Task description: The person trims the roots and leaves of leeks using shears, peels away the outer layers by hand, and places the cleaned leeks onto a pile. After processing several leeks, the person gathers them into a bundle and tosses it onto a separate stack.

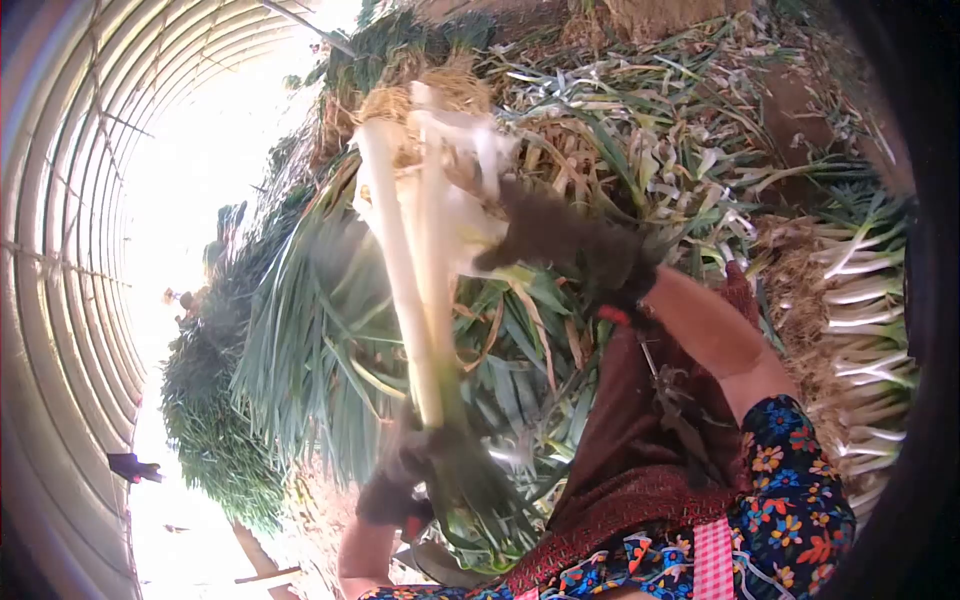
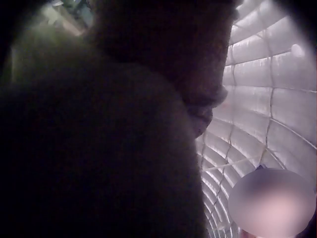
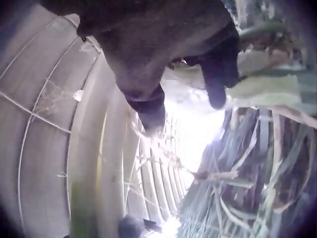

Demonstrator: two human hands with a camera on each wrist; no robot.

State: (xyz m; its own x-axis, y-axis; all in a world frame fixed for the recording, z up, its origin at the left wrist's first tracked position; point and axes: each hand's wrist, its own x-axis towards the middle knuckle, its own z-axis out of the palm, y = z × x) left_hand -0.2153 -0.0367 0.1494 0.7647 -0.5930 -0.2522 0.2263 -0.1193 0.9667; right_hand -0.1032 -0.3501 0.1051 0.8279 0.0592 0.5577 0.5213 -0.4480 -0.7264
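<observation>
Several leeks, with white shafts and fibrous roots, stand nearly upright in front of the body, roots at the top. My gloved left hand grips them low down, round their green leaves. To the right of the shafts is my dark-gloved right hand, blurred, its thumb and fingers spread apart beside loose pale outer layers. In the right wrist view a pale leaf strip passes behind those fingers. The left wrist view is mostly dark, and the left hand's grip is hidden there.
A big heap of green leeks lies behind the hands. Peeled leaves and scraps cover the ground at the upper right. Leeks with white shafts lie in a row along the right. A ribbed tunnel wall curves up at left.
</observation>
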